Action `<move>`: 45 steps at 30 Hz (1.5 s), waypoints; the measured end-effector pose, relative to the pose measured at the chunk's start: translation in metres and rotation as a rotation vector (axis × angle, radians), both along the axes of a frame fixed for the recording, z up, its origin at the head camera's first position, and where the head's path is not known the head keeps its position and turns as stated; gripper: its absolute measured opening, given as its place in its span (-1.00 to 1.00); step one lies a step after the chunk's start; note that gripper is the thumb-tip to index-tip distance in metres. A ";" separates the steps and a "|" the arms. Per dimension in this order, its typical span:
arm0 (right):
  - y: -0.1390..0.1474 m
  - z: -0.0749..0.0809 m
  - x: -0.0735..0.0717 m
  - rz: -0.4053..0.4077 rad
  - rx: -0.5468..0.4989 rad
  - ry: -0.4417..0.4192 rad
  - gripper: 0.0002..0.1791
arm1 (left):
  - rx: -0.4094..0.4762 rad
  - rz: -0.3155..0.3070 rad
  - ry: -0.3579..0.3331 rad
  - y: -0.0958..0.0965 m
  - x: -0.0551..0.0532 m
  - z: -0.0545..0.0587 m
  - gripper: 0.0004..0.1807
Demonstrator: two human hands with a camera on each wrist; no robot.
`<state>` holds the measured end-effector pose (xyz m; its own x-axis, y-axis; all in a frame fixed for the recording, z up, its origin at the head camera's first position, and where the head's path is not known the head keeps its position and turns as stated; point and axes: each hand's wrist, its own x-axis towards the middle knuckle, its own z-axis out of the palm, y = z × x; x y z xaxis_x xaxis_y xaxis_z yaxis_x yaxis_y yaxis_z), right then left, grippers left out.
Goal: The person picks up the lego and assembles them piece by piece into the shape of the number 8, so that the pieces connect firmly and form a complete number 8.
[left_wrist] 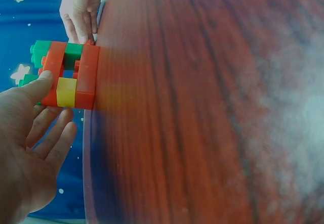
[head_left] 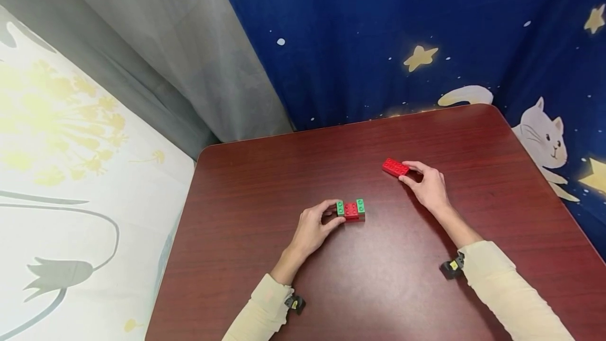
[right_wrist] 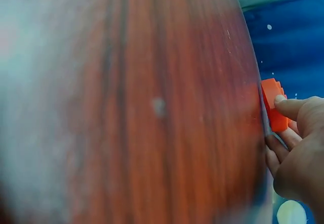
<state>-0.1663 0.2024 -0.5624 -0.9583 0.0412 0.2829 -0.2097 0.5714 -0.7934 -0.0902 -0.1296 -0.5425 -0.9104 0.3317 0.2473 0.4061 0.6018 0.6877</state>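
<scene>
Near the middle of the table, my left hand (head_left: 313, 227) grips a small stack of toy building bricks (head_left: 351, 210) by its left end, thumb in front and fingers behind. Red bricks form two levels of the stack. A yellow brick (left_wrist: 66, 92) and a green brick (left_wrist: 74, 50) stand between those levels in the left wrist view, and two green bricks sit on top at the ends. Farther back and to the right, my right hand (head_left: 430, 187) pinches a long red brick (head_left: 395, 168) by its right end. Its studs face up in the head view.
The dark red wooden table (head_left: 379, 288) has rounded far corners. Behind it hang a blue curtain (head_left: 360, 41) with stars and a cat, and a grey curtain (head_left: 156, 25). A pale patterned panel (head_left: 85, 172) stands along the left side.
</scene>
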 end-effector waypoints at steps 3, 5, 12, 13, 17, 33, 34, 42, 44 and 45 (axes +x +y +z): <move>-0.002 0.002 0.003 0.012 -0.030 -0.008 -0.52 | -0.001 0.003 -0.002 0.000 0.001 0.000 -0.57; -0.004 0.004 0.005 0.028 -0.054 -0.020 -0.53 | 0.003 0.003 -0.003 0.000 0.001 0.000 -0.57; -0.012 0.016 0.015 0.114 -0.158 -0.059 -0.57 | 0.004 0.004 -0.021 0.000 0.001 -0.001 -0.57; -0.013 0.018 0.017 0.125 -0.169 -0.066 -0.58 | 0.006 0.005 -0.023 -0.001 0.001 -0.001 -0.57; -0.019 0.029 0.025 0.156 -0.174 -0.081 -0.59 | 0.000 0.010 -0.028 -0.001 0.001 -0.001 -0.57; -0.044 0.051 0.051 0.301 -0.179 -0.075 -0.57 | -0.002 0.011 -0.045 0.000 0.000 -0.001 -0.55; -0.046 0.052 0.052 0.307 -0.184 -0.080 -0.56 | -0.002 0.011 -0.045 0.000 0.000 0.000 -0.56; -0.059 0.051 0.061 0.362 -0.254 -0.116 -0.56 | 0.002 0.003 -0.024 0.000 0.001 0.000 -0.57; -0.062 0.050 0.062 0.377 -0.268 -0.122 -0.56 | 0.000 0.001 -0.024 0.001 0.001 0.000 -0.57; -0.064 0.050 0.063 0.382 -0.270 -0.125 -0.56 | -0.001 0.001 -0.023 0.001 0.001 0.000 -0.57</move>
<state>-0.1030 0.1386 -0.5127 -0.9452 -0.2639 0.1923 -0.2580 0.2425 -0.9352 -0.0893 -0.1288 -0.5427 -0.9160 0.3313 0.2263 0.3899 0.6025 0.6964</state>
